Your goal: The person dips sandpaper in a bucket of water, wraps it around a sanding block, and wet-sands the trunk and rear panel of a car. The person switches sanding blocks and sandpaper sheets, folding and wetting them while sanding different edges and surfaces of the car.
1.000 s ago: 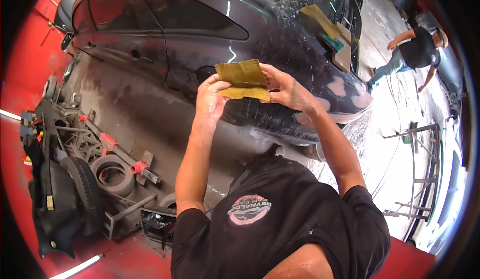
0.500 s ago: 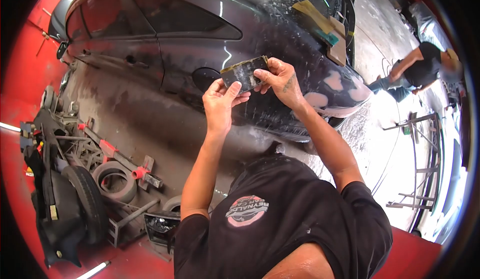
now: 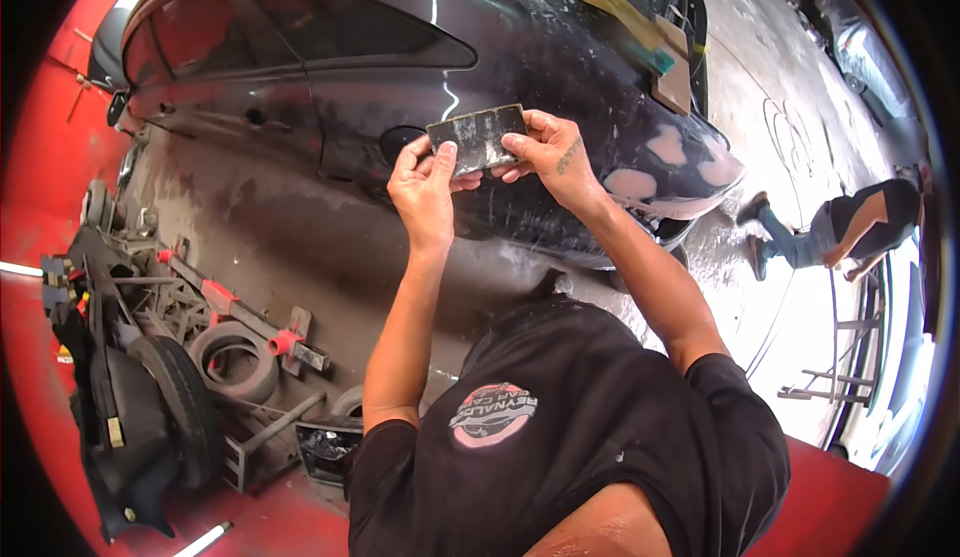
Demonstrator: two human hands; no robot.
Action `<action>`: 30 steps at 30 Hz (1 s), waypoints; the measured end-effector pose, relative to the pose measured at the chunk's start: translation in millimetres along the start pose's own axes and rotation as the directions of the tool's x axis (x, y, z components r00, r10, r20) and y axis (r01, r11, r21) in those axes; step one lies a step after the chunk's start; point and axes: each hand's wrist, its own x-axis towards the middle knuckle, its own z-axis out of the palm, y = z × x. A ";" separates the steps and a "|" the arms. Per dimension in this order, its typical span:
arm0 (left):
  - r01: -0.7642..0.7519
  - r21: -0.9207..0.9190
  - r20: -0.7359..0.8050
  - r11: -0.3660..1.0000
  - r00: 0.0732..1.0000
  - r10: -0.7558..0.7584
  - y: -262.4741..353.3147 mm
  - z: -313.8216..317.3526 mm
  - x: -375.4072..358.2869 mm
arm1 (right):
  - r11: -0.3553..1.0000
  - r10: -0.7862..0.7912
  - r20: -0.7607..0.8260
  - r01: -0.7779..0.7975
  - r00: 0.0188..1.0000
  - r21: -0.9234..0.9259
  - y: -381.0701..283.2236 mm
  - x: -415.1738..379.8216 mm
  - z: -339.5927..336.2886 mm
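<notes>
Between my two hands is a dark sanding block [image 3: 474, 137], a flat rectangle with whitish dust smeared on its face and a thin yellowish layer along its top edge. My left hand [image 3: 426, 193] grips its left end, thumb on the face and fingers behind. My right hand [image 3: 558, 160] pinches the right end the same way. Behind the block stands a dark car [image 3: 370, 107], its panels dull and dusty, with pale filler patches [image 3: 632, 184] at the right end.
On the car lie a yellowish sheet [image 3: 622, 13] and a brown board [image 3: 672, 83]. Tires [image 3: 236, 385], a red-and-grey jack [image 3: 240, 312] and metal frames crowd the floor at lower left. Another person [image 3: 850, 225] is bent over at the right, near a metal rack [image 3: 840, 382].
Both hands have moved slightly left with the sanding block, which is now held more level with its face turned toward me. The other person has shifted lower in view.
</notes>
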 end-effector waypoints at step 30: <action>-0.073 -0.023 0.069 0.997 0.995 0.074 -50.3 45.7 35.2 | -0.005 -0.573 0.071 0.083 0.816 -0.997 -90.1 25.8 -211.0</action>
